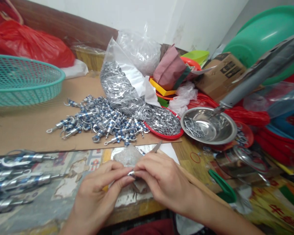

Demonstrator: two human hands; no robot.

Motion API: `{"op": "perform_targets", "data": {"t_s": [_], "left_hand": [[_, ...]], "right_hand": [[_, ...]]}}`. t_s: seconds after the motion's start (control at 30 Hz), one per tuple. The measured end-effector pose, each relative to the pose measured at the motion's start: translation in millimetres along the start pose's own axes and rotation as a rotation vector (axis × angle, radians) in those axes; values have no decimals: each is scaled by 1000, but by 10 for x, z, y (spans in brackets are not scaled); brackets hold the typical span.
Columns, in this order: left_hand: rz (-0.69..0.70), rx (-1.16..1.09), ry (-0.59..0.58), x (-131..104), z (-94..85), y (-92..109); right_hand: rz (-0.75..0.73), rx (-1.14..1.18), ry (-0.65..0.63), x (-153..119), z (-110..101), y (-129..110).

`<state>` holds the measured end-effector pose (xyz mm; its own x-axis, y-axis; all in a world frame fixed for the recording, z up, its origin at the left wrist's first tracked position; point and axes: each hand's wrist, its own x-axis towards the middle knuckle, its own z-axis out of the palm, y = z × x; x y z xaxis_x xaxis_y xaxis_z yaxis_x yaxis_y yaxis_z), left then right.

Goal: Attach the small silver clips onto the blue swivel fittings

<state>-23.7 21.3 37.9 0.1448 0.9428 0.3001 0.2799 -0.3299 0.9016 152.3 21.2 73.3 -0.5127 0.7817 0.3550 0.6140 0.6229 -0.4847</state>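
Observation:
My left hand (101,189) and my right hand (163,178) meet over the table's front edge. Between their fingertips is a small shiny metal piece (131,173), pinched from both sides; its exact kind is too small to make out. Behind the fingers sits a grey stone-like block (127,156) on a white sheet. The tip of a pointed metal tool (157,147) shows just past my right hand. Farther back lies a heap of silver-and-blue metal fittings with hooks (107,120). More such fittings (22,182) lie in rows at the left.
A red tray (161,136) of flat metal pieces stands beside a steel bowl (231,130) holding small metal parts. Behind are a clear bag of metal strips (117,85) and a cardboard box (221,76). A turquoise basket (26,98) is at left, a green basin (264,42) at right.

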Motion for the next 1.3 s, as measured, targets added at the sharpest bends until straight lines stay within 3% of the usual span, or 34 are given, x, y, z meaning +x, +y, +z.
{"op": "perform_targets", "data": {"t_s": [0.1,0.23,0.33,0.43,0.57,0.67,0.73,0.8,0.87,0.97,1.0,1.07,1.17,1.3], "left_hand": [[-135,-34,-6,2,-34,26],[-265,-23,-26,-3,-77,32],[-231,50,-67,-7,-84,53],[-149,98,-83,18,-102,99],[-187,43,-75,47,-136,148],[-367,-134,-73,-12,-99,153],[-495,-318,5,-76,-37,150],[-575,-445,93,-125,28,140],[-604,-457,115,-141,67,109],[-607,-422,-5,-109,60,27],[-607,-420,-51,-92,47,0],[-599,-428,-119,-63,22,-41],[-575,-455,-172,-40,-7,-55],[-574,-499,-209,-57,-40,-31]], "right_hand": [[-99,27,49,-66,35,23],[-371,-165,159,-143,67,116],[-536,-278,175,-149,50,158],[-564,-259,206,-134,49,167],[-434,-100,308,-144,134,176],[-311,42,343,-167,208,148],[-232,138,345,-173,227,96],[-177,219,312,-157,205,48],[-138,256,195,-107,138,70],[60,-4,107,38,-33,362],[189,-191,140,96,-97,531],[333,-332,160,202,-206,918],[446,-426,77,300,-271,1414],[510,-465,-5,325,-224,1653]]}}
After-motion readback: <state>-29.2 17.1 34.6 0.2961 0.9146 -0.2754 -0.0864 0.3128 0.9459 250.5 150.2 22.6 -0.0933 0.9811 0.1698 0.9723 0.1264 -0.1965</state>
